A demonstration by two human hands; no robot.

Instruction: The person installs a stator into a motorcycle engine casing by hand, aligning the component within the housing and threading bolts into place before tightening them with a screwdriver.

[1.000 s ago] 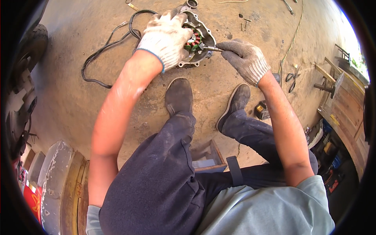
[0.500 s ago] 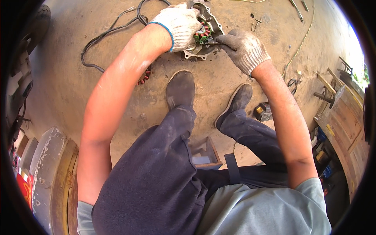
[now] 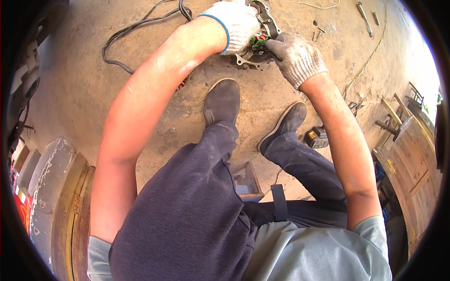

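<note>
A grey metal engine cover (image 3: pixel 268 19) with bolt holes round its rim lies on the floor at the top. Inside it sits a stator (image 3: pixel 261 38) with green and red-copper coils. My left hand (image 3: pixel 234 27), in a white knit glove with a blue cuff, is curled over the stator's left side; its fingertips are mostly hidden. From the right, my right hand (image 3: pixel 297 57), in a dirtier glove, reaches the cover's edge beside the coils. Its thumb and fingers are pinched together, and what lies between them is hidden.
A black cable (image 3: pixel 123 33) loops at the upper left. Part of another coil ring (image 3: pixel 183 84) shows below my left forearm. Bolts (image 3: pixel 319 33), a metal rod tool (image 3: pixel 364 18) and a thin cord (image 3: pixel 370 58) lie to the right. A battery pack (image 3: pixel 317 137) sits by my right shoe.
In the picture, both hands and the cover have shifted to the right and slightly up. My right fingers are now closer to the coils, and the dark piece at their tips is no longer plain.
</note>
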